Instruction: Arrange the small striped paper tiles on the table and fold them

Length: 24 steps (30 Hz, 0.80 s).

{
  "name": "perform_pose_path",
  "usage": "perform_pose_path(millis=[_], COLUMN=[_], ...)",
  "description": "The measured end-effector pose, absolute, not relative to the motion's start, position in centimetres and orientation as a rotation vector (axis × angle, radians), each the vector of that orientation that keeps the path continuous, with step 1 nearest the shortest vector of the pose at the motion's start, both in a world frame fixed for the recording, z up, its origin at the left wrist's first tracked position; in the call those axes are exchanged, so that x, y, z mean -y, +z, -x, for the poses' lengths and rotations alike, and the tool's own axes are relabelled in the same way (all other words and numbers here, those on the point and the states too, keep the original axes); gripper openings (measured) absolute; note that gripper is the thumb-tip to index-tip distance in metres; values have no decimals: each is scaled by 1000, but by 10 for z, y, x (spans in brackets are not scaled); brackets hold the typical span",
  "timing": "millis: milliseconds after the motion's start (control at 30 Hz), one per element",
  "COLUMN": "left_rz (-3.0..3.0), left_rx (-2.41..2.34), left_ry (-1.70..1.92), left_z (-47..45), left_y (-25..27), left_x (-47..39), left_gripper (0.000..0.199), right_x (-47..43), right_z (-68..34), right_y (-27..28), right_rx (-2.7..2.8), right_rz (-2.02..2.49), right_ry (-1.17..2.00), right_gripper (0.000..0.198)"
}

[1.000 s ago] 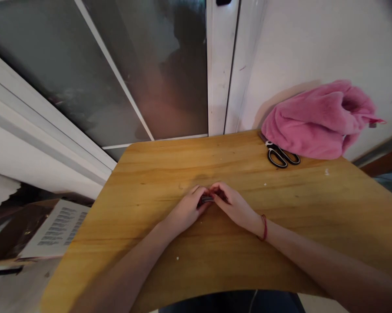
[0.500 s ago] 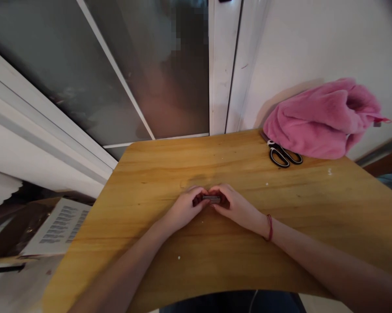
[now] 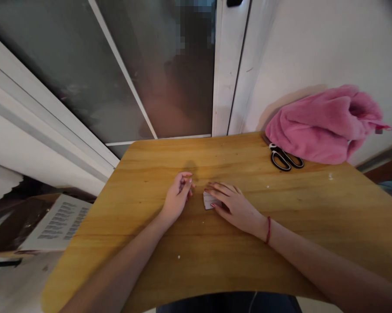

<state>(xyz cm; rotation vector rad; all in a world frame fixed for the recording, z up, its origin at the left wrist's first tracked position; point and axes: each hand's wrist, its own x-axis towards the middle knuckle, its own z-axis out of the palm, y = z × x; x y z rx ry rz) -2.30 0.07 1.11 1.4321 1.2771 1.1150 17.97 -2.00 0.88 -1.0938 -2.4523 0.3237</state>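
Note:
Near the middle of the wooden table (image 3: 144, 252), a small pale stack of cards (image 3: 210, 201) shows layered lines on its visible side. My right hand (image 3: 230, 202), with a red band at its wrist, lies over the right part of the stack. Its fingers are along the far side and the thumb is at the near side, so that end is hidden. To the left, apart from the stack, my left hand (image 3: 179, 193) is held just over the table. Its fingers are loosely curled and apart, and nothing shows in them.
At the back right, black-handled scissors (image 3: 285, 158) lie partly under a pink plush cloth or bag (image 3: 320, 126). Tiny white scraps dot the tabletop. A glazed door (image 3: 179, 95) and white wall stand behind the table. A printed cardboard box (image 3: 57, 224) sits low at the left.
My left hand has let go of the stack and moved left and slightly away from me. My right hand has turned palm-down over the stack, which now shows a broader pale side.

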Motion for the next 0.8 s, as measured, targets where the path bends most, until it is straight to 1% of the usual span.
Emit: perform_pose_path(millis=[133,300,800], left_rz=[-1436,-1471,-1493], left_rx=[-1254,-1238,-1212], left_ry=[1137,1122,1083], left_z=[23,20,21], left_y=[11,8,2], left_x=[0,1,-6], left_gripper=[26,26,25], right_x=[22,21,31], right_z=[-180,-176,-176], right_y=[11,8,8], right_rx=[2689,2823,2817], right_rz=[899,832,849], right_ry=[228,216,303], right_gripper=[45,63,67])
